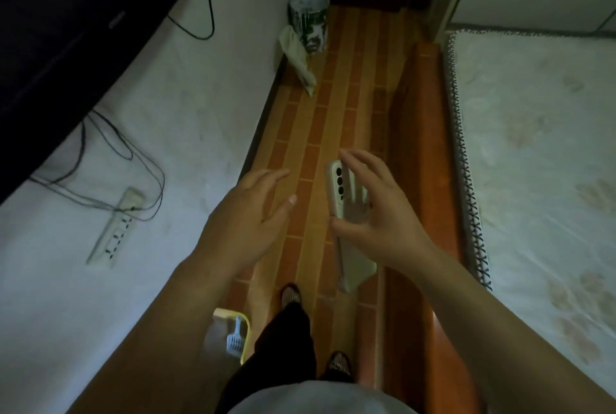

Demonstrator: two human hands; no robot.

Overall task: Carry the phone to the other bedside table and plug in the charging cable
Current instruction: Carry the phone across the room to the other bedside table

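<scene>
The phone point(336, 195) has a pale case with its camera lenses facing me, and it hangs upright over the tiled floor. My right hand point(376, 210) grips it, thumb on the near edge and fingers curled over the top. My left hand point(253, 210) hovers just left of the phone, fingers spread, holding nothing and not touching it. No charging cable for the phone and no bedside table show in this view.
I stand in a narrow tiled aisle point(320, 113) between a white wall point(200, 96) and the bed's wooden rail point(420, 147). A power strip point(113, 230) with dark cords hangs on the wall. A patterned bin point(308, 23) and a crumpled bag point(300, 63) stand ahead; a yellow-rimmed tray point(245, 330) lies by my feet.
</scene>
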